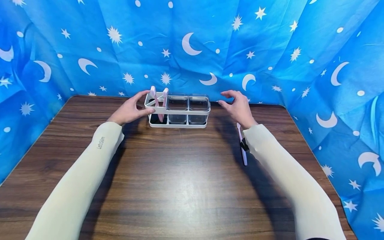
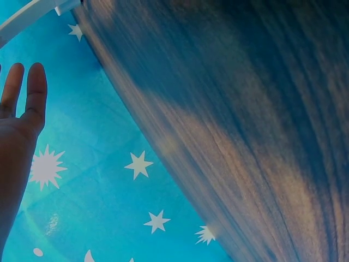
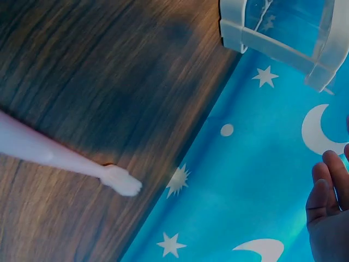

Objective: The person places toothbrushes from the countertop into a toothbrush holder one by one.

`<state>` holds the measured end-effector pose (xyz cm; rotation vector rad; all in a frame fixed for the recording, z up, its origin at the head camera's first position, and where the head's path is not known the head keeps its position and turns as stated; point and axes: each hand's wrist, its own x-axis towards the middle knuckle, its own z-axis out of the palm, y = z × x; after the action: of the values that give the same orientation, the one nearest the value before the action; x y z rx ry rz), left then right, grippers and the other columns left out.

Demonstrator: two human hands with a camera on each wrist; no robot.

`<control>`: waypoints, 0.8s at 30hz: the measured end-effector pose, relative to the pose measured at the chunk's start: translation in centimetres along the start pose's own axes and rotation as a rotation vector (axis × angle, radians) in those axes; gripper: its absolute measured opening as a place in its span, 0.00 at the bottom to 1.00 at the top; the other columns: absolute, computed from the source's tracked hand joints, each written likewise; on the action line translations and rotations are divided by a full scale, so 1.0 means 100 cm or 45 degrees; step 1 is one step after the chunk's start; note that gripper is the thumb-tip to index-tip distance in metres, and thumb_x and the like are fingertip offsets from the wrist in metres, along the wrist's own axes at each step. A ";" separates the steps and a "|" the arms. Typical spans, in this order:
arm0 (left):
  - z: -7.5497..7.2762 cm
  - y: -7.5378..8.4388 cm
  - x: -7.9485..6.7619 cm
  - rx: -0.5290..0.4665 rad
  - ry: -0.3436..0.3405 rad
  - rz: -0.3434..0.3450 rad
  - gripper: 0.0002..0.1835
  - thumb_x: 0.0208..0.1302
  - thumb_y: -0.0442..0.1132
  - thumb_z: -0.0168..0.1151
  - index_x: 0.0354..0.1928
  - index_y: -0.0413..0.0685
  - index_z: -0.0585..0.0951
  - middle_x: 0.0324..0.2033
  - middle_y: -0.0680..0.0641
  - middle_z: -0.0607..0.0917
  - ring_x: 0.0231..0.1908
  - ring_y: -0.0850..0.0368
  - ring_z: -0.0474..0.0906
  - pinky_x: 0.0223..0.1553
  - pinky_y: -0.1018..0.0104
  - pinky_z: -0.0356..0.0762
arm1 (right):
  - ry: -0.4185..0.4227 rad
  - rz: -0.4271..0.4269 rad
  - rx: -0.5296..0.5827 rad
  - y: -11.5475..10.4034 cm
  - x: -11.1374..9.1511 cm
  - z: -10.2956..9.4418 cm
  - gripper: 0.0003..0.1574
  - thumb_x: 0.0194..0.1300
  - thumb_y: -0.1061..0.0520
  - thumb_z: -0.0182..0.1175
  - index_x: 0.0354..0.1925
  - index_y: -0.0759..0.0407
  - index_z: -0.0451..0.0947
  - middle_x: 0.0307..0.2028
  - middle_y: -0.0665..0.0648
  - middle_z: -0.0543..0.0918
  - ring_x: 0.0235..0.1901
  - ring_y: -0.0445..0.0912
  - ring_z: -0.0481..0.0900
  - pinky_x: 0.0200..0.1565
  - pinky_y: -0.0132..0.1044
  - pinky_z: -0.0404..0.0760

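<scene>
One rack is standing, left hand gripping at nine o'clock, right hand hovering released at three.

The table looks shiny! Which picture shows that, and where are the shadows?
Head view: pale glare on the near middle of the table, shadows along the inner sides of both sleeves; left wrist view: a broad shadow over the wood; right wrist view: a dark patch beside the toothbrush.

Star-and-moon-printed blue cloth screens a brown wood-grain table on three sides, making this a curtained tabletop booth.
</scene>
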<state>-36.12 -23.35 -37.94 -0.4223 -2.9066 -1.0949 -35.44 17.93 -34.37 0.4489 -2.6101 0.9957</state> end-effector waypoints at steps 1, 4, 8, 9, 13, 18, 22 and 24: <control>0.000 0.000 0.000 -0.001 -0.001 0.000 0.50 0.52 0.68 0.63 0.73 0.67 0.51 0.68 0.41 0.58 0.60 0.38 0.63 0.56 0.36 0.61 | -0.002 0.013 -0.006 0.001 -0.001 -0.001 0.23 0.64 0.49 0.62 0.56 0.55 0.77 0.52 0.58 0.78 0.51 0.54 0.71 0.54 0.48 0.68; 0.000 -0.001 0.000 0.005 -0.004 0.003 0.50 0.52 0.67 0.62 0.73 0.67 0.50 0.69 0.41 0.58 0.61 0.38 0.61 0.57 0.35 0.59 | 0.002 0.045 -0.007 0.003 -0.003 -0.004 0.23 0.63 0.49 0.62 0.55 0.55 0.77 0.51 0.56 0.78 0.50 0.51 0.71 0.54 0.46 0.69; 0.000 -0.001 0.000 0.006 -0.004 0.006 0.50 0.52 0.67 0.62 0.73 0.68 0.50 0.69 0.41 0.58 0.62 0.38 0.60 0.57 0.35 0.59 | 0.011 0.072 -0.010 0.008 -0.005 -0.008 0.23 0.63 0.49 0.62 0.55 0.55 0.77 0.51 0.55 0.78 0.51 0.49 0.71 0.52 0.44 0.72; 0.000 -0.001 0.000 0.003 -0.003 0.007 0.50 0.52 0.68 0.62 0.73 0.68 0.50 0.68 0.41 0.59 0.62 0.38 0.61 0.57 0.35 0.59 | 0.016 0.071 -0.010 0.009 -0.006 -0.009 0.23 0.64 0.49 0.62 0.55 0.56 0.77 0.51 0.55 0.78 0.51 0.49 0.71 0.53 0.45 0.71; 0.000 -0.001 0.000 0.004 -0.001 0.008 0.50 0.52 0.67 0.62 0.73 0.68 0.51 0.68 0.41 0.59 0.60 0.38 0.62 0.56 0.36 0.60 | 0.012 0.090 -0.027 0.015 -0.009 -0.015 0.23 0.64 0.50 0.62 0.55 0.56 0.77 0.51 0.55 0.79 0.53 0.49 0.71 0.55 0.46 0.69; -0.001 0.001 -0.001 -0.003 -0.013 0.013 0.49 0.53 0.66 0.63 0.73 0.68 0.51 0.68 0.41 0.59 0.61 0.38 0.61 0.56 0.35 0.59 | 0.004 0.134 -0.013 0.025 -0.014 -0.019 0.20 0.64 0.52 0.63 0.52 0.58 0.78 0.49 0.57 0.80 0.49 0.49 0.73 0.53 0.46 0.71; -0.001 -0.001 -0.001 -0.012 -0.011 0.016 0.48 0.53 0.66 0.63 0.73 0.68 0.51 0.68 0.41 0.59 0.61 0.38 0.61 0.56 0.35 0.60 | -0.013 0.166 -0.014 0.031 -0.017 -0.020 0.15 0.64 0.55 0.63 0.47 0.61 0.79 0.44 0.58 0.80 0.43 0.50 0.75 0.47 0.44 0.75; -0.001 -0.002 0.000 -0.014 -0.010 0.016 0.49 0.52 0.67 0.63 0.73 0.69 0.51 0.69 0.41 0.58 0.62 0.38 0.60 0.56 0.34 0.59 | -0.031 0.192 -0.025 0.033 -0.020 -0.020 0.14 0.64 0.56 0.62 0.46 0.62 0.79 0.42 0.58 0.80 0.42 0.50 0.75 0.45 0.44 0.76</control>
<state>-36.19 -23.57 -38.02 -0.4455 -2.9021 -1.1102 -34.63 22.01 -35.69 0.2638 -2.7062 1.0154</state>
